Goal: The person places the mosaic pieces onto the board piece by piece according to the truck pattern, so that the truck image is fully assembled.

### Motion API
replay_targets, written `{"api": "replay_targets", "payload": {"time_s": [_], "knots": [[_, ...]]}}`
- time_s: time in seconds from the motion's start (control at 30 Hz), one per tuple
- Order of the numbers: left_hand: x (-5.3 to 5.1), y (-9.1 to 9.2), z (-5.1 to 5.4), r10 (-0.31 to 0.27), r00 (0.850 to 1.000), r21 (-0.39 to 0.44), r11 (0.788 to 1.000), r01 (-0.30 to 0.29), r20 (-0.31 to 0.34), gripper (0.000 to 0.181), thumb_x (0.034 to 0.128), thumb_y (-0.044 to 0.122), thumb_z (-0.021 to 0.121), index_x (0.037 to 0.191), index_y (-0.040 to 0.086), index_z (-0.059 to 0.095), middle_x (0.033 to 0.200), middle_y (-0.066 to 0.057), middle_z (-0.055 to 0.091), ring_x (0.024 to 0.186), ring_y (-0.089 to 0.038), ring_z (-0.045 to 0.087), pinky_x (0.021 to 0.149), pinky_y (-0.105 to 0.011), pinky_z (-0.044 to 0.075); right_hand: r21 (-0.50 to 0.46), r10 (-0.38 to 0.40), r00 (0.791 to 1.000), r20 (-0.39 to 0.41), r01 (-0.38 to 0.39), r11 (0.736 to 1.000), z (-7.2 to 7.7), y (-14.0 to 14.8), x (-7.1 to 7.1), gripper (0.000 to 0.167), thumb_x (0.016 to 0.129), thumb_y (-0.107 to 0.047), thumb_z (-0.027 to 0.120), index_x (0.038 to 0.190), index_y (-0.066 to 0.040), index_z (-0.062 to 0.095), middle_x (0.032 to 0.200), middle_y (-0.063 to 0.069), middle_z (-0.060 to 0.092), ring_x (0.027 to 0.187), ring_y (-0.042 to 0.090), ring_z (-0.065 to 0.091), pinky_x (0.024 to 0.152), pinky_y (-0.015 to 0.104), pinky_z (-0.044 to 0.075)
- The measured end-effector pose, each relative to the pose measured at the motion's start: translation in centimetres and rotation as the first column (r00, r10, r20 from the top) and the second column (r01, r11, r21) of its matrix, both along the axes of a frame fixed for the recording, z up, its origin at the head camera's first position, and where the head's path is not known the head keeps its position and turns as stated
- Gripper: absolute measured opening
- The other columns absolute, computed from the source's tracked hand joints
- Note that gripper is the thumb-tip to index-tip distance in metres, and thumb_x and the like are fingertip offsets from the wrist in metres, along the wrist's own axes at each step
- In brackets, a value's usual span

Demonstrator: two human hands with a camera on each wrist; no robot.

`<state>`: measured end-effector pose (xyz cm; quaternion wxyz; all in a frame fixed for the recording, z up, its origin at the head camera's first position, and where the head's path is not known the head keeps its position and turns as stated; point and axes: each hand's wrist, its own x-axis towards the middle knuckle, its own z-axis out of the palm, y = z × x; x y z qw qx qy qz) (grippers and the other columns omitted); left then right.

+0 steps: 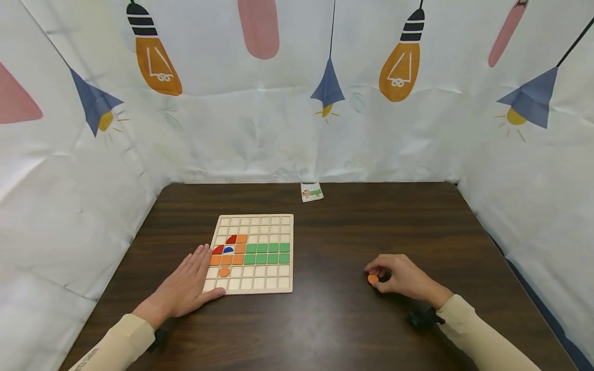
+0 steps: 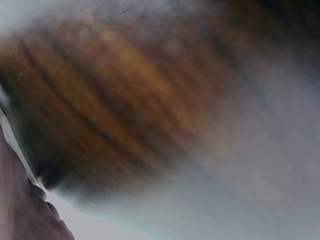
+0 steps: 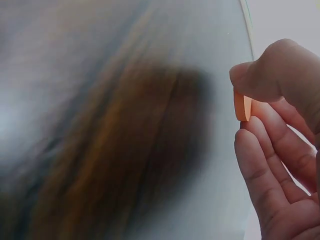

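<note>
A light wooden grid board (image 1: 270, 283) lies left of the table's middle. On it are rows of green squares (image 1: 267, 253), several orange squares (image 1: 226, 259), red quarter-round pieces (image 1: 231, 239), a blue half-round piece (image 1: 228, 250) and a round orange piece (image 1: 225, 271). My left hand (image 1: 182, 288) rests with straight fingers along the board's left edge, the thumb at its near corner. Low over the table on the right, my right hand (image 1: 400, 277) pinches an orange disc (image 1: 373, 279). In the right wrist view the disc (image 3: 242, 107) sits edge-on between thumb and fingers.
A small printed card (image 1: 311, 192) lies at the far edge of the dark wooden table (image 1: 334, 319). White cloth with printed lamps (image 1: 278, 139) hangs behind the table and at both sides. The left wrist view is mostly blurred tabletop.
</note>
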<state>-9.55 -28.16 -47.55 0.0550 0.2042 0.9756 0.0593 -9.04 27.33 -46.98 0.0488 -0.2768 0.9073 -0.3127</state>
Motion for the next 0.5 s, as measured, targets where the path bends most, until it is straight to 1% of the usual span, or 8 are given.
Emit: {"api": "replay_targets", "payload": {"time_s": [0.1, 0.3, 0.47, 0.5], "knots": [[0.0, -0.1, -0.1, 0.005, 1.000, -0.001, 1.000, -0.005, 0.006, 0.112, 0.0933, 0.075, 0.054, 0.163, -0.006, 0.020, 0.172, -0.025, 0.019, 0.160, -0.044, 0.019, 0.126, -0.062, 0.026, -0.015, 0.017, 1.000, -0.018, -0.017, 1.000, -0.1, -0.8, -0.4, 0.028, 0.086, -0.011, 0.082, 0.111, -0.020, 0.076, 0.101, -0.011, 0.073, 0.085, -0.001, 0.064, 0.075, 0.022, 0.059], [0.1, -0.1, -0.1, 0.003, 1.000, -0.014, 1.000, -0.003, -0.012, 0.111, 0.0932, 0.076, 0.052, 0.163, -0.005, 0.020, 0.172, -0.024, 0.019, 0.161, -0.043, 0.019, 0.126, -0.062, 0.027, -0.055, 0.052, 0.998, -0.036, -0.054, 0.997, -0.3, -2.6, -1.4, 0.027, 0.087, -0.009, 0.081, 0.111, -0.019, 0.076, 0.102, -0.008, 0.074, 0.086, 0.004, 0.065, 0.075, 0.024, 0.059], [0.2, -0.1, -0.1, 0.007, 1.000, -0.022, 1.000, -0.007, -0.011, 0.111, 0.0933, 0.077, 0.052, 0.163, -0.004, 0.020, 0.173, -0.023, 0.018, 0.161, -0.042, 0.019, 0.127, -0.061, 0.026, -0.080, 0.071, 0.996, -0.048, -0.074, 0.994, -0.5, -4.2, -2.2, 0.029, 0.086, -0.008, 0.081, 0.112, -0.019, 0.075, 0.103, -0.008, 0.074, 0.086, 0.004, 0.065, 0.075, 0.023, 0.059], [0.3, 0.0, -0.1, 0.002, 1.000, -0.020, 1.000, -0.002, -0.018, 0.111, 0.0934, 0.076, 0.052, 0.163, -0.005, 0.021, 0.172, -0.024, 0.019, 0.161, -0.043, 0.020, 0.127, -0.062, 0.027, -0.083, 0.076, 0.996, -0.052, -0.080, 0.993, -0.5, -4.6, -2.3, 0.029, 0.086, -0.008, 0.081, 0.113, -0.019, 0.075, 0.104, -0.008, 0.074, 0.086, 0.003, 0.065, 0.075, 0.023, 0.059]]}}
